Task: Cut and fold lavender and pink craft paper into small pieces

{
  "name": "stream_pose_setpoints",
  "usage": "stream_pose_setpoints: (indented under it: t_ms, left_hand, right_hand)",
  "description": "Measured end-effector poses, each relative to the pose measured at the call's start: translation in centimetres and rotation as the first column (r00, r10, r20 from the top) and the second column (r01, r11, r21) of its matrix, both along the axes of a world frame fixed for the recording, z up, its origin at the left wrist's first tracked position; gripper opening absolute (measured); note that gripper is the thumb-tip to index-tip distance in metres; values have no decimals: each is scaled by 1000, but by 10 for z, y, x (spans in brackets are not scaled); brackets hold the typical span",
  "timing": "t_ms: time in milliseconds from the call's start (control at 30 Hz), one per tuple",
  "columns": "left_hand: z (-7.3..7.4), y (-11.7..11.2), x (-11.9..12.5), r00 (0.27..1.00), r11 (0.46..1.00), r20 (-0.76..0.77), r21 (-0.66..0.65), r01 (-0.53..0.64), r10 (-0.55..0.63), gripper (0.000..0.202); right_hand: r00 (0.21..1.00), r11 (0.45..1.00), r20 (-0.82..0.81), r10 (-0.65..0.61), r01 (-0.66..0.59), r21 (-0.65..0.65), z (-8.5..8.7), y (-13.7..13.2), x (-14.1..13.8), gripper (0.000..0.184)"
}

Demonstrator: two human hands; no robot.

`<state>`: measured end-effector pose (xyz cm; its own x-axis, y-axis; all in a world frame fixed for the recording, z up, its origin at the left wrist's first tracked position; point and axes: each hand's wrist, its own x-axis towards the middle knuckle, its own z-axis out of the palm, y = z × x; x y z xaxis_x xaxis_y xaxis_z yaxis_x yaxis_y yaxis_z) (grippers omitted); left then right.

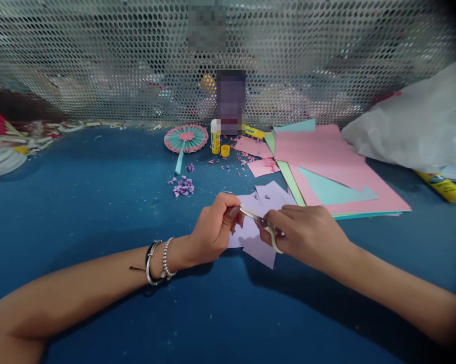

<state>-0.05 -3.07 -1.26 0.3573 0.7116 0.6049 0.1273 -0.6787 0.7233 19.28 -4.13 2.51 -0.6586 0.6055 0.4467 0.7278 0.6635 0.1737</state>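
My right hand grips a pair of scissors with a pale handle, its fingers in the loops. The blades point left and reach the fingertips of my left hand. That hand is closed in a pinch; whatever lies between its fingers is too hidden to make out. Beneath both hands lie several pieces of lilac paper, with tiny curled scraps on the upper one. To the left of them is a small heap of purple paper bits.
A pleated pink and blue paper fan lies behind, beside an upright glue stick and its yellow cap. Coloured sheets are stacked at right, near a white plastic bag. A perforated metal panel bounds the blue table's back.
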Motion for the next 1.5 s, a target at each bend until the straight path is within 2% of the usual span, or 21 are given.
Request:
stream_pose_setpoints:
  t_ms: [400, 633, 733, 833, 933, 1067, 1167, 1233, 1300, 1433, 1500]
  left_hand:
    - [-1, -1, 0, 1000, 999, 20, -42, 16, -15, 11]
    - [0, -2, 0, 999, 997, 39, -73, 33, -30, 12]
    - [2, -3, 1, 999, 991, 40, -134, 31, -26, 15]
    - [5, -2, 2, 1000, 980, 21, -198, 15, -12, 18]
    - [7, 0, 3, 999, 968, 36, -252, 6, 3, 19]
    - [5, 4, 4, 996, 946, 79, -324, -15, 43, 20]
    - [2, 7, 4, 992, 934, 103, -355, -35, 76, 22]
    - [1, 8, 5, 989, 930, 113, -365, -44, 91, 22]
    - [1, 8, 4, 989, 928, 114, -369, -44, 93, 23]
    - [4, 6, 4, 994, 928, 90, -372, -23, 61, 22]
    - [6, 4, 4, 997, 924, 74, -383, -4, 35, 22]
  right_hand:
    - [997, 999, -61, 37, -38, -24, -4, -1, 0, 22]
    - [990, 999, -138, 30, -35, -32, -7, 3, -1, 29]
    - [971, 997, -231, -55, 40, -71, 2, 6, -2, 28]
    - [945, 966, -268, -188, 129, -226, 13, 13, 1, 19]
    - [961, 932, -194, -198, 123, -341, 18, 27, 14, 37]
    - [996, 861, -54, -66, 30, -508, 12, 42, 39, 61]
    - [999, 794, 12, 46, -29, -607, 10, 41, 48, 68]
    - [994, 770, 37, 103, -56, -636, 10, 37, 47, 67]
    - [993, 775, 58, 99, -40, -630, 11, 33, 42, 64]
    - [996, 807, 91, -18, 68, -587, 13, 28, 31, 59]
    - [992, 825, 103, -75, 120, -553, 14, 27, 26, 50]
